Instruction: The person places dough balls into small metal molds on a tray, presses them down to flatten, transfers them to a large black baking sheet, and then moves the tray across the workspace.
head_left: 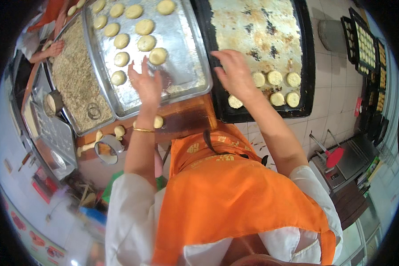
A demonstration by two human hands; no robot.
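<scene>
My left hand (147, 85) reaches over a silver metal tray (188, 48), its fingers spread and nothing seen in them. Just beyond its fingertips lies a pale yellow dough round (158, 56), among several others in rough rows on the tray's left part. My right hand (235, 73) hovers over the left side of a black-rimmed baking tray (309, 62), with thumb and fingers apart. Close by it are several flat pale rounds, one dough round (275, 78) among them, set in two short rows at the tray's near end. The palm of my right hand is hidden.
Left of the silver tray, another person's hand (55, 48) rests at a tray of crumbly brown mixture (73, 66). A metal cup (107, 150) and small dough pieces (119, 131) lie on the wooden table edge (186, 113). Racked trays (365, 44) stand at right, above a red-headed tool (334, 157).
</scene>
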